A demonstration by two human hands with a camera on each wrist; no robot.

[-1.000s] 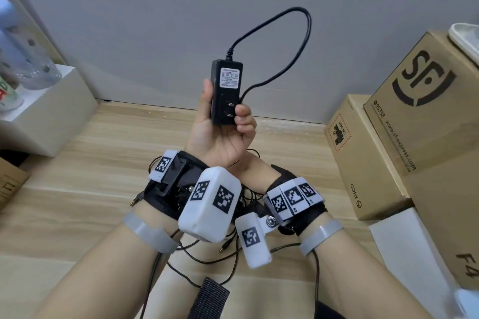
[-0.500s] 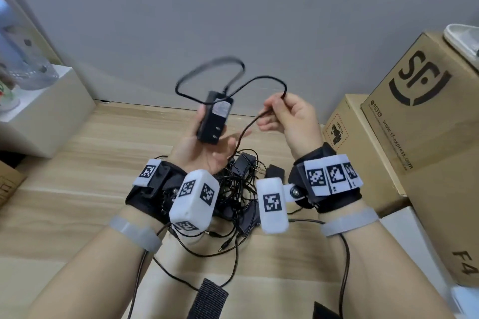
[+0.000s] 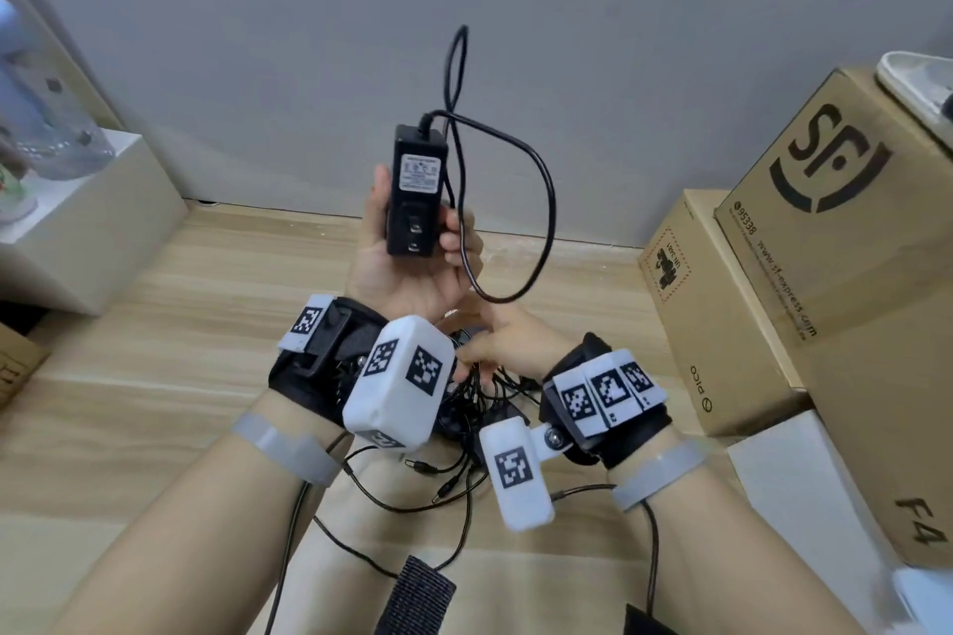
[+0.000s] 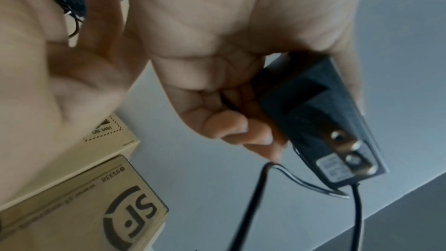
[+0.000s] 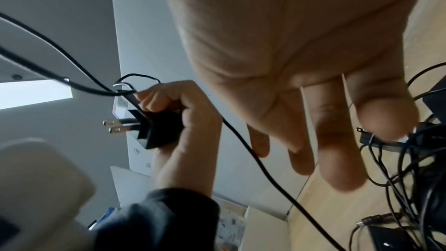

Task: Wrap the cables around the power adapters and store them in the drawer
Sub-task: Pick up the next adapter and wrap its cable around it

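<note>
Nearest, over a tangle of cables (image 3: 474, 407) on the wooden floor (image 3: 154, 325), the right hand (image 3: 503, 343) hangs with fingers spread, holding nothing, while beyond and above it the left hand (image 3: 412, 268) clasps an upright black power adapter (image 3: 416, 193) whose cable (image 3: 541, 201) loops beside it.

From the right wrist, the right hand (image 5: 301, 75) fills the upper frame, palm showing, fingers (image 5: 342, 159) straight and spread, holding nothing. Its fingertips hang just beside a tangle of black cables (image 5: 410, 169) lying on the pale wooden floor (image 5: 321, 217). Farther off, the left hand (image 5: 183, 114) has its grip curled round a black power adapter (image 5: 156, 131), whose two metal prongs (image 5: 113, 126) point toward the left edge. The adapter's cable (image 5: 265, 169) loops above it and also runs down across the frame to the lower right.
</note>
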